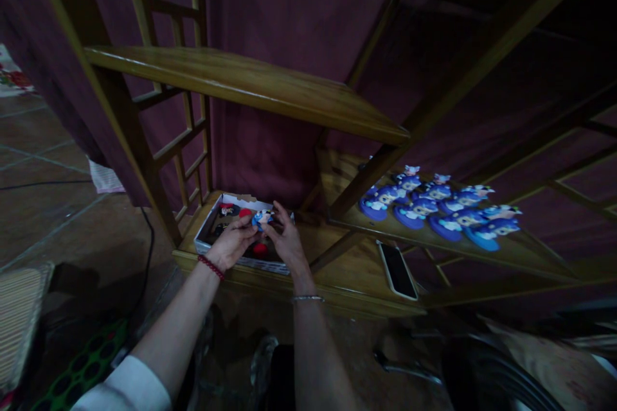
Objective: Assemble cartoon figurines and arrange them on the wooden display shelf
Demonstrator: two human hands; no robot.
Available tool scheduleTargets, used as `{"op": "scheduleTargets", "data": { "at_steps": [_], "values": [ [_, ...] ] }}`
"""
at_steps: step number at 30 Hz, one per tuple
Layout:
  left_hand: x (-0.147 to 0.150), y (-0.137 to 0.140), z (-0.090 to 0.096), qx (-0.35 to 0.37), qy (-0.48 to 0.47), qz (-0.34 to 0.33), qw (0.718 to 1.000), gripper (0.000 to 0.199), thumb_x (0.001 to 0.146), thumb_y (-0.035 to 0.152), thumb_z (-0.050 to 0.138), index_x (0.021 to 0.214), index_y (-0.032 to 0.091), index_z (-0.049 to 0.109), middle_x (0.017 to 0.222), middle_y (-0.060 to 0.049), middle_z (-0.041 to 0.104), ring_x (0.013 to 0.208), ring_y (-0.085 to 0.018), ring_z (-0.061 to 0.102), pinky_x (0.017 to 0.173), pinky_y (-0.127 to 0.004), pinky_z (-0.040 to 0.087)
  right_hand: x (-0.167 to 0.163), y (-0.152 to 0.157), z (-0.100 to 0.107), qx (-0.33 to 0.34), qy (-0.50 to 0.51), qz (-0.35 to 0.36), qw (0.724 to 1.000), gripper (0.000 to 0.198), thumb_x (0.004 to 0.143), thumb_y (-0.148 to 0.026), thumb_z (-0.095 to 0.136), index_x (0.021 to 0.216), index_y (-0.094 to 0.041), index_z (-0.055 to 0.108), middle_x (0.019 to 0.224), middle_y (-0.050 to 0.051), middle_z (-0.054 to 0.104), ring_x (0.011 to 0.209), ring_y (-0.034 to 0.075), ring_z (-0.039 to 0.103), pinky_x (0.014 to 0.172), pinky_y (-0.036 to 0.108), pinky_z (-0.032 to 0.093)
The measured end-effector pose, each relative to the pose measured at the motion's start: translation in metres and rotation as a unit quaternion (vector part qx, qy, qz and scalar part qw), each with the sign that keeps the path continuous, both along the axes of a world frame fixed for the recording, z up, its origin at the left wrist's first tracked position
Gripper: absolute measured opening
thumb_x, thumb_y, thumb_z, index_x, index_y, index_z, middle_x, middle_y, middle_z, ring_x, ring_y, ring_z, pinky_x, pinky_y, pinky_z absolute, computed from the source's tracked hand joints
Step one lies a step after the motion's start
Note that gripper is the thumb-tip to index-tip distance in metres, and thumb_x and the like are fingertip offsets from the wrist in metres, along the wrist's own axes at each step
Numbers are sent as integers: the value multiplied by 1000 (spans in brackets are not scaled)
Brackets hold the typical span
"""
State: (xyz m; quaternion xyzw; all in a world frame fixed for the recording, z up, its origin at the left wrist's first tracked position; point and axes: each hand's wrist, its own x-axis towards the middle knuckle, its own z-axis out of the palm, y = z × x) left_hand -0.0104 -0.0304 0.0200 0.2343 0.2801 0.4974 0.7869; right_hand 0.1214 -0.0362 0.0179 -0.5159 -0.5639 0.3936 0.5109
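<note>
Both hands hold one small blue-and-white figurine [261, 219] above an open box. My left hand [232, 241], with a red bead bracelet at the wrist, has its fingers closed on the figurine's left side. From the right, my right hand [288, 241] grips it with thumb and fingers; a thin bracelet circles that wrist. Beneath them the shallow cardboard box [203, 235] sits on the low wooden shelf. Inside it lie red round pieces [260, 249] and some dark pieces [226, 210], too small to make out. My hands cover part of the box.
Several blue-and-purple figurines [417, 210] on round bases stand in rows on a raised shelf to the right. A phone or tablet [398, 270] lies on the lower shelf. A wooden board [241, 80] juts out above my hands. A woven stool [22, 321] is at lower left.
</note>
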Motion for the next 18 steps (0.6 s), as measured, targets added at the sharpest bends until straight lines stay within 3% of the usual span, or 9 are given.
{"op": "scheduleTargets", "data": {
  "at_steps": [8,15,18],
  "values": [
    [0,2,-1,2,-5,9,1000,26,60,2,61,84,13,60,79,-2,62,71,-10,55,68,-22,43,-2,0,-3,-13,2,35,999,54,64,-24,60,115,-26,45,108,1,56,93,15,55,82,30,44],
    [2,-1,1,-15,5,8,1000,20,59,2,62,74,14,61,71,0,61,65,-8,54,68,-20,43,-1,0,-4,-6,-56,23,998,41,64,-27,60,105,-22,52,99,1,60,85,15,56,80,31,44],
    [2,-1,2,-1,17,3,1000,24,59,4,63,80,14,61,74,-1,61,67,-8,55,68,-21,43,-1,1,-7,0,-62,18,998,39,64,-26,60,102,-22,53,96,1,61,84,15,57,79,31,44]
  ]
}}
